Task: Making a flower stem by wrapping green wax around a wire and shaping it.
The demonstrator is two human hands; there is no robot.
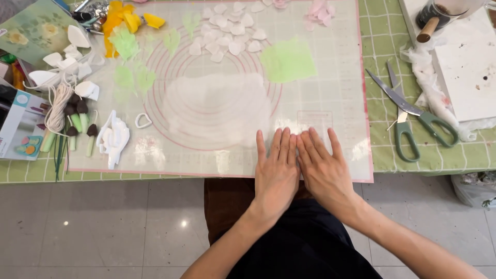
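My left hand (276, 170) and my right hand (323, 168) lie flat side by side, fingers together, on the near edge of a translucent mat (330, 88) with pink circle markings. Neither hand holds anything. A thin rolled-out white sheet (217, 108) lies on the mat just beyond my left hand. A rolled-out pale green sheet (288, 59) sits farther back. Several white cut petals (227, 31) are piled at the mat's far side, with green leaf cut-outs (129, 57) to their left.
Green-handled scissors (408, 119) lie right of the mat on the green checked cloth (382, 150). White cutters (113, 137), a heart-shaped cutter (143, 120), wire stems with dark buds (77, 121) and a box (18, 124) sit left. A white board (467, 77) stands far right.
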